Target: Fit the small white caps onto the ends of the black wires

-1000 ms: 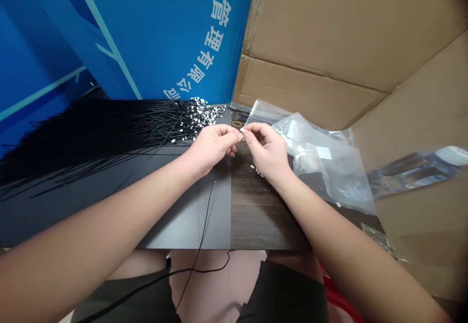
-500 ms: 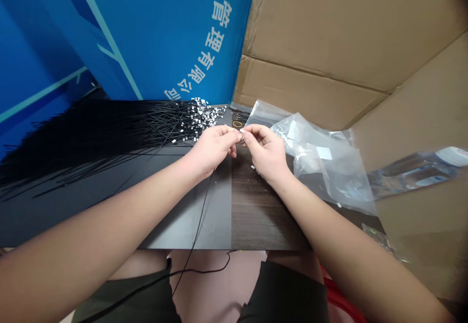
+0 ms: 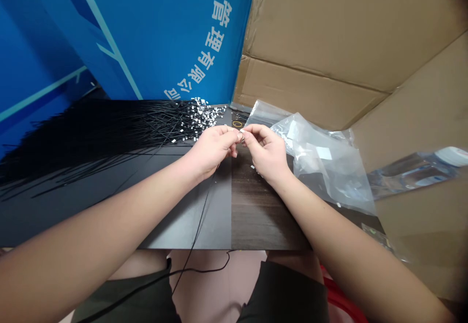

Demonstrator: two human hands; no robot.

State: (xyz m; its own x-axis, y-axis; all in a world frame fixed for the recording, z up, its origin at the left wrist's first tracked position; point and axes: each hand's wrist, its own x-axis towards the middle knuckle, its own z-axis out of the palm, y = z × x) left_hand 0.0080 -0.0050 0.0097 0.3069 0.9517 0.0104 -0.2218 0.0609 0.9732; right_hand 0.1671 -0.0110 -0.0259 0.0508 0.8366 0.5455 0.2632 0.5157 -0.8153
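Over the seam of the table, my left hand [image 3: 214, 150] and my right hand [image 3: 268, 152] meet at their fingertips, both closed in a pinch. A thin black wire [image 3: 201, 216] hangs from below my left hand over the table's front edge; its upper end is hidden in the fingers. Whatever my right thumb and forefinger pinch at the meeting point is too small to make out. Left of my hands lies a large bundle of black wires [image 3: 109, 125], many with small white end pieces [image 3: 204, 114] pointing toward me and the middle.
Clear plastic bags [image 3: 329, 177] with small white pieces lie to the right, beside a water bottle [image 3: 405, 173]. Cardboard [image 3: 321, 26] stands behind and at the right, a blue printed panel [image 3: 161, 26] at the back left. A yellow ring [image 3: 237, 123] lies behind my hands.
Both hands stay almost in place, with slight finger movement. The hanging wire has shifted a little to the right near my left hand.
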